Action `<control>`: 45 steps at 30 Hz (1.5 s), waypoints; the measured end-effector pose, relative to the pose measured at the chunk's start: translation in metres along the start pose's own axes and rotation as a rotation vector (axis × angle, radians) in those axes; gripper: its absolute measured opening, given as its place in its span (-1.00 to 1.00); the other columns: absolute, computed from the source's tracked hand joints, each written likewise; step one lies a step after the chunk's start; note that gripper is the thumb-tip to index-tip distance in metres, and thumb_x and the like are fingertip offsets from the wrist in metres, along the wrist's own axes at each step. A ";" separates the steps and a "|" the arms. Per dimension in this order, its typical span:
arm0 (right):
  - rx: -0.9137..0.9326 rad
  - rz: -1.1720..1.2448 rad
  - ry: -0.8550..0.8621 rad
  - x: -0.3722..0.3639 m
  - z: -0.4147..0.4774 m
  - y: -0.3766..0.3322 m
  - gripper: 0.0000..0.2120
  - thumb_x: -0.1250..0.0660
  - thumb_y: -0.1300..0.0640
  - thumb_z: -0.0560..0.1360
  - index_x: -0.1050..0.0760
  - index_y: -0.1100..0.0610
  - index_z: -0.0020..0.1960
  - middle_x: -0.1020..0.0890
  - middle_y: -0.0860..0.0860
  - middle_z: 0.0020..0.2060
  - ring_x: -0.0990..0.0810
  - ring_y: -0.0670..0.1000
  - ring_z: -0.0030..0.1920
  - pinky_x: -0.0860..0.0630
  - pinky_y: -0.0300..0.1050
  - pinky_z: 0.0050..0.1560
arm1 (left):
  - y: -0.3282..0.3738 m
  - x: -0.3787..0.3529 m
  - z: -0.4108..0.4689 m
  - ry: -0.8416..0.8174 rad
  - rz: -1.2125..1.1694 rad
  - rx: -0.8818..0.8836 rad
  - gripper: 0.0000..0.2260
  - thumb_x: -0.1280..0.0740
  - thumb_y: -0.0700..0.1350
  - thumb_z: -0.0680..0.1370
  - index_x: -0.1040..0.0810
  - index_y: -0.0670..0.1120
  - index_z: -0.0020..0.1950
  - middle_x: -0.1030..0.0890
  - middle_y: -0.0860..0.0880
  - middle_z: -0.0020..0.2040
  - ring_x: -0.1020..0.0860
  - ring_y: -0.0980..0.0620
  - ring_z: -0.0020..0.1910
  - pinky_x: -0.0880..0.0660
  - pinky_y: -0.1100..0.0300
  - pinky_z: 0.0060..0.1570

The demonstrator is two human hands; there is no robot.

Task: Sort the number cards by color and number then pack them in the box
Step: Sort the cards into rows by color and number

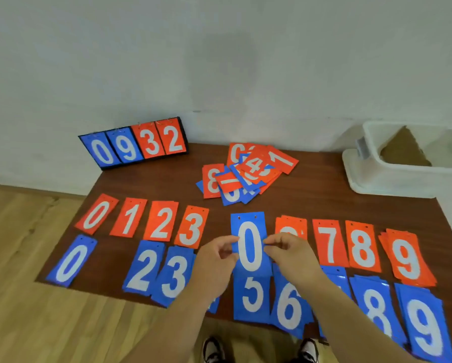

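Pinching opposite side edges of the blue 0 card, left grip and right grip hold it; seemingly light, thin, bendy.

Soft, even light. A faint round shadow lies on the wall beyond the left hand and right hand; edges bow, and detail is slightly smeared throughout.

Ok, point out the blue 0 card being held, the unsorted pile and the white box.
held blue 0 card [249, 247]: head view, centre of the card.
unsorted pile [255, 167]: head view, top orange 4 card.
white box [376, 176]: head view, its near wall.
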State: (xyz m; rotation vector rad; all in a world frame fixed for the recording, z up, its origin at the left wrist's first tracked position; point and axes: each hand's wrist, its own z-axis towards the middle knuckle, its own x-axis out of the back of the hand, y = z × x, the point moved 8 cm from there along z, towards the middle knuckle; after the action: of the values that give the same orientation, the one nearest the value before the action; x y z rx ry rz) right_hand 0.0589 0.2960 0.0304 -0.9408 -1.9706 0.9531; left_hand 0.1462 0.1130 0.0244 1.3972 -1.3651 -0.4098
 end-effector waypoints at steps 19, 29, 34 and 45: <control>0.201 -0.247 -0.164 -0.148 -0.011 -0.074 -0.84 -0.40 0.17 0.56 -0.61 -0.08 0.02 -0.69 -0.07 -0.27 -0.63 -0.18 -0.33 -0.52 -0.29 -0.33 | -0.058 0.153 -0.036 0.123 0.014 0.019 -0.68 -0.34 -0.20 0.63 -0.58 0.16 0.30 -0.57 0.17 0.11 -0.58 0.14 0.09 -0.58 0.32 -0.02; 0.149 -0.293 -0.209 -0.233 -0.003 -0.071 -0.82 -0.41 0.21 0.55 -0.61 -0.07 0.02 -0.70 -0.06 -0.21 -0.68 -0.13 -0.28 -0.59 -0.26 -0.32 | -0.100 0.215 -0.010 0.125 0.074 0.028 -0.69 -0.36 -0.15 0.63 -0.52 0.16 0.31 -0.54 0.19 0.19 -0.55 0.15 0.12 -0.50 0.41 -0.13; 0.100 -0.343 -0.202 -0.341 0.011 -0.075 -0.81 -0.42 0.22 0.53 -0.60 -0.06 0.02 -0.68 -0.06 -0.18 -0.67 -0.02 -0.18 -0.66 -0.12 -0.18 | -0.166 0.296 0.016 0.130 0.190 0.037 -0.67 -0.39 -0.16 0.60 -0.52 0.13 0.32 -0.53 0.15 0.18 -0.56 0.19 0.02 -0.55 0.29 0.01; -0.004 -0.496 -0.276 -0.536 0.043 -0.074 -0.79 -0.32 0.19 0.57 -0.58 -0.03 0.15 -0.61 -0.12 -0.11 -0.59 -0.13 -0.16 -0.44 -0.34 -0.25 | -0.301 0.417 0.064 0.102 0.316 0.169 -0.69 -0.35 -0.17 0.61 -0.52 0.07 0.33 -0.54 0.11 0.20 -0.54 0.18 0.02 -0.49 0.31 -0.02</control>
State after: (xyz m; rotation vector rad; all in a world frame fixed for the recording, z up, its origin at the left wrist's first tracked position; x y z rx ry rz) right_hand 0.2456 -0.2002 -0.0853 -0.2969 -2.2848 0.8174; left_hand 0.3570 -0.3496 -0.0748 1.2889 -1.5316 -0.0151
